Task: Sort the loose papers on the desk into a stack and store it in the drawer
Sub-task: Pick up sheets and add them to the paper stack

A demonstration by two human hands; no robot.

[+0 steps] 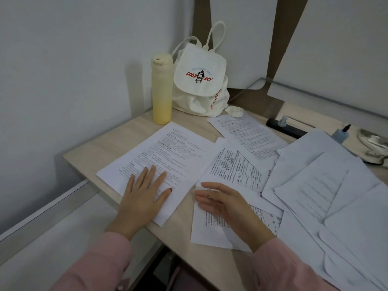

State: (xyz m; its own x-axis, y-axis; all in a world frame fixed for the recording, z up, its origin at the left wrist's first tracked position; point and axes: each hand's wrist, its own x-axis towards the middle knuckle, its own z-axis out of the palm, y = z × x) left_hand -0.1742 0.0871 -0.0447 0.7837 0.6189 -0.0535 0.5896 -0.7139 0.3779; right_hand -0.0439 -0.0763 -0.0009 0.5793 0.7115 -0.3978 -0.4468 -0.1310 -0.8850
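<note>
Several loose printed papers lie spread over the light wood desk (109, 143). My left hand (144, 194) lies flat, fingers straight, on a printed sheet (168, 148) at the desk's left. My right hand (226, 204) hovers or rests with straight fingers over a sheet with tables (233, 164) in the middle, near its left edge; whether it touches is unclear. Another printed sheet (247, 133) lies further back. A heap of overlapping sheets (327, 185) covers the right side. No drawer is in view.
A yellow bottle (161, 89) and a cream canvas backpack (199, 78) stand at the back by the wall. A black strip with a small grey object (285, 127) and a small dark-capped bottle (342, 133) sit at the back right. The desk's left edge drops off beside my left arm.
</note>
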